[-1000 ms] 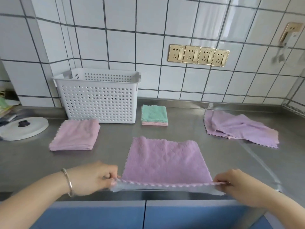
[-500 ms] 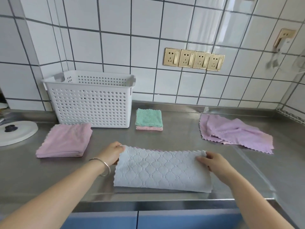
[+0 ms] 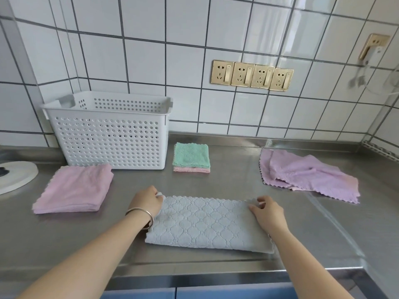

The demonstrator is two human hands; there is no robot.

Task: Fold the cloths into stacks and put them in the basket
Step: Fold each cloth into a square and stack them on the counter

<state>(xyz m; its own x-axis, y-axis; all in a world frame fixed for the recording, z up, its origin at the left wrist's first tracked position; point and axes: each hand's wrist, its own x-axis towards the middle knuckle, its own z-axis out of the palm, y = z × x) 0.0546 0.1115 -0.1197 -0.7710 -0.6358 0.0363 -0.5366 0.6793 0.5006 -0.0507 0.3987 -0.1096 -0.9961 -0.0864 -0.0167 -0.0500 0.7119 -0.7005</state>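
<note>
Bare steel counter (image 3: 233, 182) between green-topped stack (image 3: 191, 157) and loose purple cloths (image 3: 306, 175), white basket (image 3: 108, 134) open on top, pink folded stack (image 3: 74, 188) just before its front wall

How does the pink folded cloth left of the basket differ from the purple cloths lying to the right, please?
The pink folded cloth lies squared up in a neat layered stack; the purple cloths lie unfolded, rumpled and overlapping. The pink one sits just in front of the basket, the purple ones well away from it. Both rest on the steel counter, untouched by either hand.
</note>
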